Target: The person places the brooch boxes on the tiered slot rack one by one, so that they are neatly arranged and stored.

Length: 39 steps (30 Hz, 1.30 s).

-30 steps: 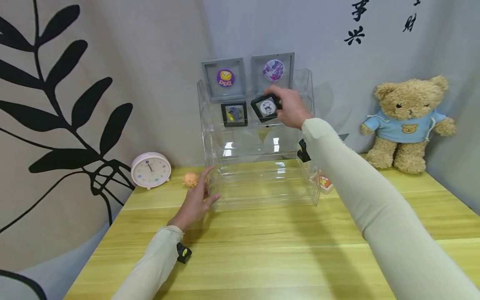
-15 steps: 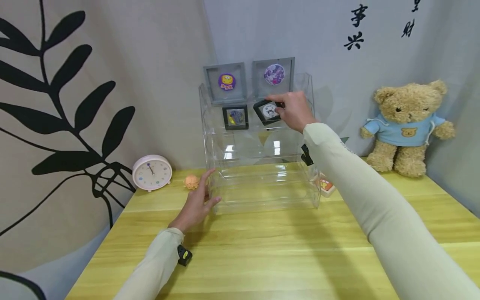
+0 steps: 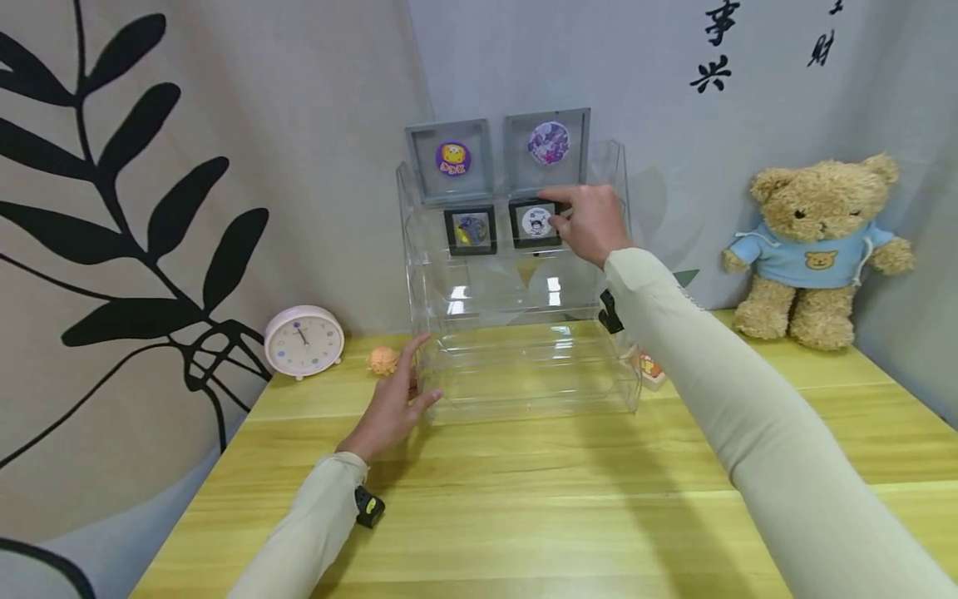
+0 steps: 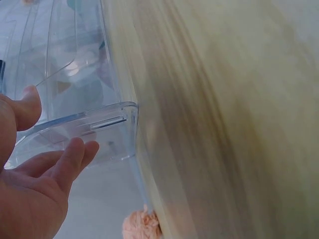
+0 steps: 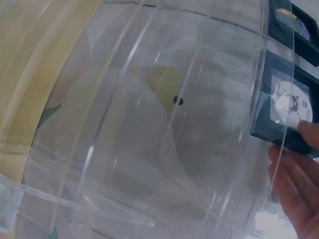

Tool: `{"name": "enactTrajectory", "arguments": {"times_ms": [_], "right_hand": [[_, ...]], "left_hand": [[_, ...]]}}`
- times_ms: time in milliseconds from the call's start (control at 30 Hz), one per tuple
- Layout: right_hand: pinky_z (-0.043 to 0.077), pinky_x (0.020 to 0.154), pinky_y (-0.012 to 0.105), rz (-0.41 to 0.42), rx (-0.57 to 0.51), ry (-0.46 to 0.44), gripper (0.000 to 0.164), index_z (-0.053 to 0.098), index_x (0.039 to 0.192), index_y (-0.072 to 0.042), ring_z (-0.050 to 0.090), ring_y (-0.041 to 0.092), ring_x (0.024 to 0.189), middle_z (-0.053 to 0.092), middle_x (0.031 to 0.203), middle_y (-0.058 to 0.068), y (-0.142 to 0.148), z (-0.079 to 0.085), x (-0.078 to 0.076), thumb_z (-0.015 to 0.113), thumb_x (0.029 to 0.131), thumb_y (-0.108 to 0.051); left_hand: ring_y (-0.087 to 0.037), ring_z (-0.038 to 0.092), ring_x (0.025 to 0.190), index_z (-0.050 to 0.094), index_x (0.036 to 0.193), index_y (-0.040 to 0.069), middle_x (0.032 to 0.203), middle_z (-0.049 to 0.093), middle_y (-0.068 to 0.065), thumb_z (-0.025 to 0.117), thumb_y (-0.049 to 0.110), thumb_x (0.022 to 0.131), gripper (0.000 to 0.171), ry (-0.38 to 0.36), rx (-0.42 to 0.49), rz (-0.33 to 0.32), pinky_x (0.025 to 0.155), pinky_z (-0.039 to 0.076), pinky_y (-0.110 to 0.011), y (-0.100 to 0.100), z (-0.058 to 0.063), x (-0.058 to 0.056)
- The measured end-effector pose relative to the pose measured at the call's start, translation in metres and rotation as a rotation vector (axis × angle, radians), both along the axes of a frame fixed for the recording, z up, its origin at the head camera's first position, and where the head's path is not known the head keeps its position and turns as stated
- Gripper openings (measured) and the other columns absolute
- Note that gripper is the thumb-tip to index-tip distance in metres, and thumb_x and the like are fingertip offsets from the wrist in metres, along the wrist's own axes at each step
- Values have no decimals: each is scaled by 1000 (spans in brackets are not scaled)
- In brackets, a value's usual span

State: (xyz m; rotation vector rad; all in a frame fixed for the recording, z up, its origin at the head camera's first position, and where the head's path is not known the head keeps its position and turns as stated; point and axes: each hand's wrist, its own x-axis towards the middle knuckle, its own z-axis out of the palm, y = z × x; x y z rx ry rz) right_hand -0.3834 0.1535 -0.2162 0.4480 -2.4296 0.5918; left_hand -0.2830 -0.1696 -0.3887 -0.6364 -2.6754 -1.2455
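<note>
My right hand (image 3: pixel 596 223) pinches the right side of a small black display frame (image 3: pixel 535 221), which holds a round white badge with a cartoon figure. The frame stands level on an upper step of a clear acrylic tiered rack (image 3: pixel 524 409). Beside it on the left is a matching black frame (image 3: pixel 470 230) with a blue and yellow piece inside. Down at the rack's lower left, my left hand (image 3: pixel 385 413) rests against the side panel (image 4: pixel 99 119), thumb toward the front and the extended fingers on the outer side.
On the top step lean two larger grey frames, one with a yellow and purple badge (image 3: pixel 452 158), one with a purple badge (image 3: pixel 550 143). A pink clock (image 3: pixel 304 342), orange ball (image 3: pixel 382 360), small box (image 3: pixel 652 368) and teddy bear (image 3: pixel 819 249) stand around the rack.
The small black frame under my right hand has gone from tilted to level, next to its matching frame. My left hand has stayed at the rack's side.
</note>
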Motion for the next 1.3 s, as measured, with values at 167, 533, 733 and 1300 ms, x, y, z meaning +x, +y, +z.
{"name": "enactTrajectory", "arguments": {"times_ms": [167,533,733,1300], "right_hand": [[65,82,42,30,-30,2,38,67,131,-14,77,29,97,73,122,14,-3,-4,-1,68,94,-7],[64,89,40,64,-60,-4,48,60,139,-11,73,31,101,62,136,20,-4,-11,2,68,92,-4],[58,100,48,101,-53,10,61,48,148,-8,64,38,115,58,138,23,5,-6,16,68,90,-2],[55,75,15,2,-151,209,25,63,117,5,66,34,92,66,106,22,95,-41,56,64,94,-5]], "left_hand": [[-48,58,126,14,157,35,138,55,-37,66,6,96,86,0,-4,2,99,57,-53,0,1,-1],[-49,57,127,15,158,26,140,52,-37,66,5,95,84,8,-4,3,99,57,-54,-1,1,0],[-48,57,127,15,158,28,139,53,-38,66,5,95,85,12,-1,-6,99,57,-53,0,2,0],[-49,57,127,14,159,29,140,52,-38,67,5,95,86,23,2,-5,98,57,-52,0,-1,1]]}}
